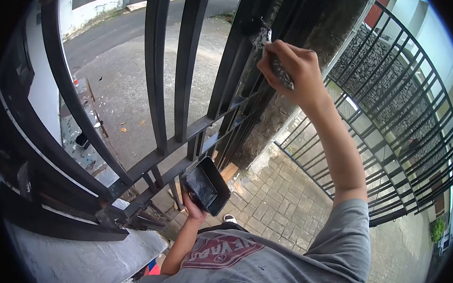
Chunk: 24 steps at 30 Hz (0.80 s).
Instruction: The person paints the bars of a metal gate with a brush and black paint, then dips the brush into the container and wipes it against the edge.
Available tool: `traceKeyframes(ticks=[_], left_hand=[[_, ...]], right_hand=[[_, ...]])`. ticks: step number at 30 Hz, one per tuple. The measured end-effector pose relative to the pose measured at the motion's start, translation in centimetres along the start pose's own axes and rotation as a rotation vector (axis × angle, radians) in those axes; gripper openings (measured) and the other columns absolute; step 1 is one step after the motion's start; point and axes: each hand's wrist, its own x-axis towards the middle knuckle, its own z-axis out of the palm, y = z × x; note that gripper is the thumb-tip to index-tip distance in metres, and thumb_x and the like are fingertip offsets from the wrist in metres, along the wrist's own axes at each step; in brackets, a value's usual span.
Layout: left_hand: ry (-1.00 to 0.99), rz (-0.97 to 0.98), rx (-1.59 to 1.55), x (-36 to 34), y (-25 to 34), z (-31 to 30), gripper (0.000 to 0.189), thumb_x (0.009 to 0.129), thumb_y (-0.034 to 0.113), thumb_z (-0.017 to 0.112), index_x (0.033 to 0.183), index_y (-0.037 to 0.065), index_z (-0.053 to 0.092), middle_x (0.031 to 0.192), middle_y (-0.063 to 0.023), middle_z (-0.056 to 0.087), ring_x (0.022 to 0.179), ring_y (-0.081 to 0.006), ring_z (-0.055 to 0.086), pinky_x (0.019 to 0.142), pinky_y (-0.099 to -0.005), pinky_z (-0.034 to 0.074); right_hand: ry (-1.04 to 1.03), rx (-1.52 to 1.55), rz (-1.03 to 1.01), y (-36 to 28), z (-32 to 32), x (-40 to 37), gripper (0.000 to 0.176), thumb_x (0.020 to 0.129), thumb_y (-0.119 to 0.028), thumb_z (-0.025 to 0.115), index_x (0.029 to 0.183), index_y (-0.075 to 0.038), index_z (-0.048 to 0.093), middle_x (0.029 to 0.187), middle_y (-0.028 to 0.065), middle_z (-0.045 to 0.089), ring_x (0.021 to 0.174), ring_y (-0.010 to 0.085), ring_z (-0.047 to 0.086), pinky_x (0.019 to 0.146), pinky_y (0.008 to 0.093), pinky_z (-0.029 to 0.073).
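Note:
My right hand (pixel 294 73) is raised and closed around the handle of a paintbrush (pixel 263 37). The brush is smeared with black and white paint, and its dark bristles meet an upright bar of the black metal gate (pixel 189 62). Lower down, my left hand (pixel 195 209) grips a black paint tray (pixel 224 192) from below and the side. The tray tilts beside the gate's lower rails, with a wet, shiny dark patch inside. How the left fingers wrap the tray's underside is hidden.
A rough concrete pillar (pixel 268 123) stands right of the gate bars. Behind my right arm is another black barred gate (pixel 385 134). Brick paving (pixel 279 206) lies underfoot. A grey ledge (pixel 92 252) is at lower left, and a road (pixel 109 38) runs beyond the bars.

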Motion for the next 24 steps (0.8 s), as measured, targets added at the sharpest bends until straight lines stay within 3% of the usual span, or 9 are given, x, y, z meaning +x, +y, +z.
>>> traceKeyframes(ticks=[5, 8, 10, 14, 15, 16, 18, 21, 24], left_hand=[[-0.023, 0.035, 0.093, -0.1, 0.1, -0.8, 0.067, 0.105, 0.059, 0.031, 0.151, 0.012, 0.040, 0.144, -0.0090, 0.054, 0.132, -0.0249, 0.054, 0.110, -0.0394, 0.045], [-0.052, 0.063, 0.098, 0.1, 0.3, -1.2, 0.068, 0.104, 0.059, 0.031, 0.151, 0.011, 0.041, 0.145, -0.0087, 0.054, 0.132, -0.0245, 0.054, 0.111, -0.0396, 0.044], [-0.038, 0.072, 0.094, -0.4, 0.4, -0.9, 0.068, 0.104, 0.059, 0.032, 0.151, 0.011, 0.042, 0.145, -0.0084, 0.054, 0.132, -0.0243, 0.054, 0.112, -0.0393, 0.043], [0.039, 0.058, 0.105, -0.3, 0.0, -1.2, 0.065, 0.103, 0.060, 0.034, 0.145, 0.012, 0.049, 0.140, -0.0068, 0.058, 0.128, -0.0238, 0.057, 0.109, -0.0401, 0.046], [0.064, 0.046, 0.121, -0.9, 0.4, -0.3, 0.065, 0.104, 0.059, 0.033, 0.145, 0.011, 0.049, 0.140, -0.0070, 0.058, 0.128, -0.0237, 0.058, 0.109, -0.0397, 0.046], [0.044, 0.069, 0.129, -1.1, 0.4, -0.5, 0.065, 0.104, 0.059, 0.033, 0.144, 0.011, 0.049, 0.140, -0.0071, 0.058, 0.128, -0.0236, 0.058, 0.109, -0.0395, 0.046], [0.003, 0.130, 0.134, -0.9, 0.3, -0.5, 0.065, 0.104, 0.059, 0.032, 0.144, 0.011, 0.049, 0.140, -0.0073, 0.058, 0.128, -0.0234, 0.058, 0.109, -0.0391, 0.046], [0.053, 0.107, 0.081, -0.7, 0.1, -2.3, 0.065, 0.104, 0.059, 0.032, 0.145, 0.011, 0.048, 0.140, -0.0075, 0.058, 0.127, -0.0240, 0.059, 0.108, -0.0392, 0.047], [0.134, 0.101, 0.080, -1.3, -0.4, -3.1, 0.066, 0.104, 0.059, 0.032, 0.146, 0.011, 0.048, 0.139, -0.0075, 0.059, 0.125, -0.0240, 0.060, 0.107, -0.0394, 0.048]], right_hand=[[-0.495, 0.043, 0.002, -3.0, 6.5, -5.5, 0.019, 0.073, 0.004, 0.065, 0.082, -0.007, 0.051, 0.070, 0.0032, 0.061, 0.062, 0.0206, 0.064, 0.057, 0.0373, 0.054], [-0.380, 0.035, 0.078, -3.2, 4.0, -3.3, 0.012, 0.084, -0.004, 0.067, 0.086, -0.004, 0.055, 0.073, 0.0086, 0.066, 0.068, 0.0268, 0.070, 0.061, 0.0389, 0.057], [-0.086, -0.129, -0.020, -2.8, 3.5, -2.3, 0.015, 0.083, -0.002, 0.065, 0.085, -0.005, 0.051, 0.070, 0.0062, 0.060, 0.063, 0.0251, 0.065, 0.053, 0.0371, 0.053], [-0.388, 0.122, 0.049, -2.5, 6.1, -3.8, 0.015, 0.084, -0.004, 0.066, 0.088, -0.002, 0.052, 0.072, 0.0110, 0.059, 0.066, 0.0326, 0.065, 0.059, 0.0420, 0.054], [-0.488, 0.074, -0.008, -2.5, 7.7, -5.5, 0.026, 0.070, 0.006, 0.065, 0.090, -0.005, 0.055, 0.075, 0.0052, 0.061, 0.064, 0.0275, 0.062, 0.060, 0.0387, 0.053], [-0.564, 0.109, 0.032, -2.9, 8.3, -6.2, 0.024, 0.069, 0.003, 0.068, 0.089, -0.005, 0.056, 0.074, 0.0052, 0.061, 0.064, 0.0273, 0.062, 0.060, 0.0398, 0.054], [-0.559, 0.147, 0.084, -2.9, 7.8, -5.4, 0.016, 0.085, -0.004, 0.069, 0.091, -0.001, 0.055, 0.074, 0.0114, 0.062, 0.066, 0.0321, 0.065, 0.062, 0.0411, 0.054], [-0.048, 0.069, 0.085, -2.8, 6.2, -3.3, 0.035, 0.069, 0.005, 0.071, 0.100, 0.000, 0.057, 0.075, 0.0058, 0.063, 0.065, 0.0253, 0.065, 0.062, 0.0349, 0.055], [-0.255, 0.092, 0.054, -3.1, 8.6, -5.7, 0.019, 0.079, 0.000, 0.068, 0.092, -0.001, 0.054, 0.072, 0.0096, 0.062, 0.066, 0.0305, 0.066, 0.060, 0.0402, 0.054]])
